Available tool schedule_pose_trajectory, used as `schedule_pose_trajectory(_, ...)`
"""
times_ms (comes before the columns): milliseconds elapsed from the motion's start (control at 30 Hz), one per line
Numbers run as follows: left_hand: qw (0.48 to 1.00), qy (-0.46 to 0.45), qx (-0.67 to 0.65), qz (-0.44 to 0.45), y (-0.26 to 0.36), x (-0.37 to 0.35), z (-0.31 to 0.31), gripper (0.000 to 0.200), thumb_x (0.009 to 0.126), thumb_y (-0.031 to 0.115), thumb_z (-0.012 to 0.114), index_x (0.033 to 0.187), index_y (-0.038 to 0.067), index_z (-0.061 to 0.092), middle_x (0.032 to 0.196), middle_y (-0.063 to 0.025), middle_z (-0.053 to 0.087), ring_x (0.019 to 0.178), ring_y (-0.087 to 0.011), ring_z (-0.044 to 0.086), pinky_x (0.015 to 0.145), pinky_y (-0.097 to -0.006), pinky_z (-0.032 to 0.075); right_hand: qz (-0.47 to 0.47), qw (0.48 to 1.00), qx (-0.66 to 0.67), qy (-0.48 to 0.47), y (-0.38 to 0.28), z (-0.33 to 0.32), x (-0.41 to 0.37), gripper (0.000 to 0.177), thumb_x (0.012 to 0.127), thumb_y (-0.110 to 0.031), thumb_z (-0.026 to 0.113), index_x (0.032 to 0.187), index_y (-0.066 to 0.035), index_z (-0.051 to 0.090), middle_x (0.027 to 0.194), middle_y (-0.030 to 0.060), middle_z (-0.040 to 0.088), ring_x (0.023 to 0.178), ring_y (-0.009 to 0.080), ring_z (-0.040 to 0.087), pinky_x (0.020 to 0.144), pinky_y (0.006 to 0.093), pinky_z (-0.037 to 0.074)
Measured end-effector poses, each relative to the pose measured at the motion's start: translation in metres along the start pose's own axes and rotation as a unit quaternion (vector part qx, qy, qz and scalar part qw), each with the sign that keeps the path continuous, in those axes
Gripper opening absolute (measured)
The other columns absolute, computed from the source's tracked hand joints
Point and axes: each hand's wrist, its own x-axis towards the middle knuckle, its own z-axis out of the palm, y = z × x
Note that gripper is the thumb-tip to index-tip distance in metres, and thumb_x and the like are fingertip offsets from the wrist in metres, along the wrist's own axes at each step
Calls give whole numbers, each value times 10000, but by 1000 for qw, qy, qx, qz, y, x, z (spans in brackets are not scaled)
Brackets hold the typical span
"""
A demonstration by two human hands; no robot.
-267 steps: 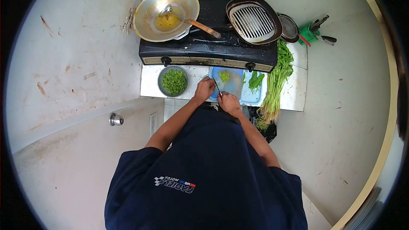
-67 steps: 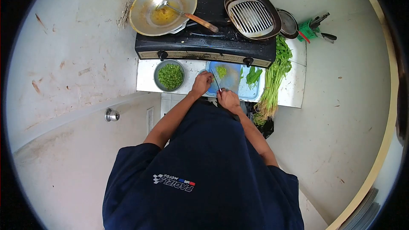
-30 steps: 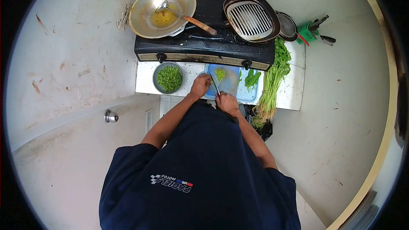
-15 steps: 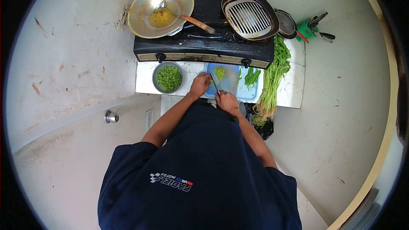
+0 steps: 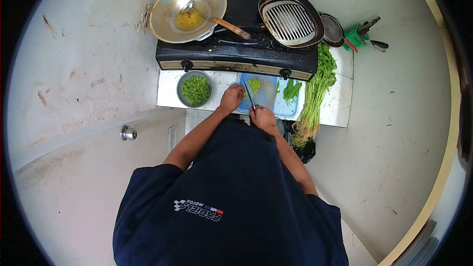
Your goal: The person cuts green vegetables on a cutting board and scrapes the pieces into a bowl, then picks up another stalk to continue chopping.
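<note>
My left hand (image 5: 231, 99) is at the left side of a blue tray-like cutting board (image 5: 268, 99), its fingers bunched together. A pale green bit of stem shows at its fingertips; the rest of what it pinches is hidden. My right hand (image 5: 264, 119) is closed around the handle of a knife (image 5: 249, 93), whose blade points up and left, close beside the left fingers. Chopped greens (image 5: 254, 85) lie in a small pile just past the blade. Some loose leaves (image 5: 291, 91) rest on the board's right part.
Left of the board stands a grey bowl (image 5: 179, 96) of chopped greens. A bunch of leafy stems (image 5: 315, 93) lies at the right. Behind is a black stove (image 5: 236, 51) bearing a wok (image 5: 162, 19) with a wooden-handled ladle (image 5: 229, 27) and a grill pan (image 5: 290, 22).
The knife blade has shifted very slightly to the right, a little away from the left fingers. Both hands stay in nearly the same place.
</note>
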Motion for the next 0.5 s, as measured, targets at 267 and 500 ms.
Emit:
schedule_pose_trajectory(267, 1000, -5, 26, 1, 4, 1, -4, 88, 813, 14, 698, 893, 2, 665, 852, -165, 636, 816, -359, 672, 753, -446, 537, -16, 1000, 10, 1, -1, -1, 1, 400, 1009, -354, 542, 948, 20, 671, 805, 272, 698, 761, 452, 708, 711, 530, 572)
schedule_pose_trajectory(500, 1000, 1, 16, -2, 3, 1, -2, 90, 823, 34, 709, 900, 3, 673, 852, -173, 639, 802, -351, 686, 743, -445, 541, -16, 1000, 13, -19, -7, -4, 8, 403, 1006, -347, 546, 935, 25, 683, 816, 276, 706, 774, 455, 712, 733, 524, 577)
